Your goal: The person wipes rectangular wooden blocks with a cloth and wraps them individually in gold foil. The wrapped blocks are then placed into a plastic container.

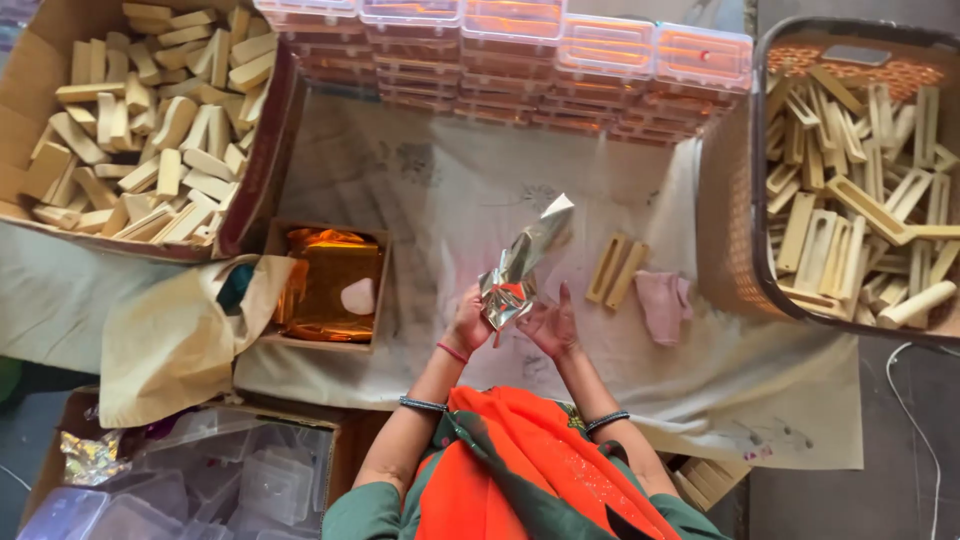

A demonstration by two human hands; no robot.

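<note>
Cloth-covered floor (420, 190), boxes within reach. Left hand (470, 322) pinches crumpled foil sheet (520, 268) upright for wrapping; right hand (550, 325) open, cupped beside it.

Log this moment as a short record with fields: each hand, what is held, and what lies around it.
left hand: grips the lower end of a crumpled shiny foil wrapper
right hand: open, palm by the wrapper's base
cloth: pale sheet spread under the hands
wooden pieces: two, lying right of the hands
pink rag: beside those pieces
basket: at right, full of wooden frames
cardboard box: at upper left, full of wooden blocks
</note>
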